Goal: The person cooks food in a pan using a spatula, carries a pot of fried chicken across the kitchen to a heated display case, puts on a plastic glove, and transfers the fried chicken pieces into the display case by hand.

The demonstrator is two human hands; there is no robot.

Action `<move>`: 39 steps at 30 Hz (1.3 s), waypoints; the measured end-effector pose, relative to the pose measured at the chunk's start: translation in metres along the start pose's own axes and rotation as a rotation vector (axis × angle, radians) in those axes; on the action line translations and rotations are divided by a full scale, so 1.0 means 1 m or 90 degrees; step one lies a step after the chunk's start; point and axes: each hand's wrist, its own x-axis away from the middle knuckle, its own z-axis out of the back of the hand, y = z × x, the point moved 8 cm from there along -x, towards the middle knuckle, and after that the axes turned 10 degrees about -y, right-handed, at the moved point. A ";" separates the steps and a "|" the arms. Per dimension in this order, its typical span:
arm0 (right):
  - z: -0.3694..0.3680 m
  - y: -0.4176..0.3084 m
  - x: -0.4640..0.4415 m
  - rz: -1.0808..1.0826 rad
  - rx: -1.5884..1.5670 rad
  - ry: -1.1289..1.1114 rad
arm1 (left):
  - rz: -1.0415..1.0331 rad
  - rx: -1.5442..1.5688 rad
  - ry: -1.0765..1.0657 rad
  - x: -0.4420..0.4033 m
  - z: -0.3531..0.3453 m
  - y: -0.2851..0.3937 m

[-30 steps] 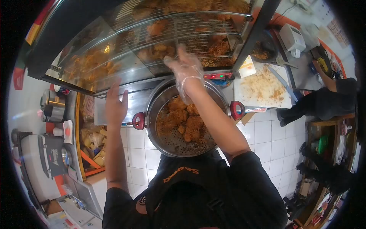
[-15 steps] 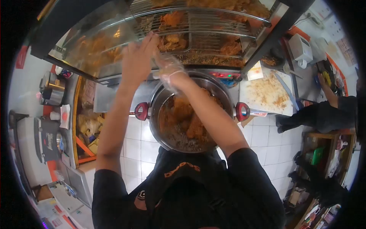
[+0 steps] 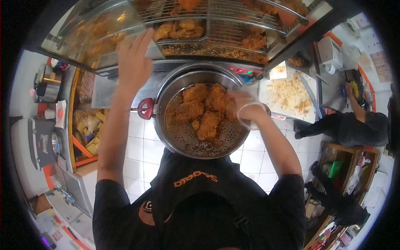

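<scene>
My left hand point(image 3: 135, 60) is bare, with straight fingers laid flat at the edge of the glass panel point(image 3: 104, 37) of a display cabinet. My right hand point(image 3: 246, 106), in a clear plastic glove, is inside the right side of a big steel pot point(image 3: 161, 125). Its fingers are blurred against a piece of fried chicken point(image 3: 230, 106), and whether they grip it cannot be made out. More fried chicken pieces point(image 3: 209, 125) lie on the perforated, crumb-strewn bottom of the pot. A red side handle point(image 3: 146, 108) shows on the pot's left.
Fried chicken point(image 3: 179, 31) sits on wire racks inside the cabinet above the pot. To the right are a crumb-covered white board point(image 3: 287, 96) and a long knife point(image 3: 309, 89). Another person point(image 3: 354, 125) works at the far right. A yellow-edged case point(image 3: 85, 125) stands left.
My right hand has gone from the cabinet opening down into the pot. My left hand has shifted left along with the glass panel. The view of the chicken in the pot has opened up.
</scene>
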 end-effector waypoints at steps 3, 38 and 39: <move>0.020 -0.038 0.002 -0.067 0.090 -0.093 | 0.087 0.062 -0.050 0.043 -0.001 -0.002; 0.302 -0.106 -0.024 0.224 -1.328 0.515 | 0.568 0.367 -0.089 0.251 -0.011 -0.018; 0.306 -0.106 -0.040 0.197 -1.342 0.534 | 0.569 0.360 -0.085 0.253 -0.008 -0.017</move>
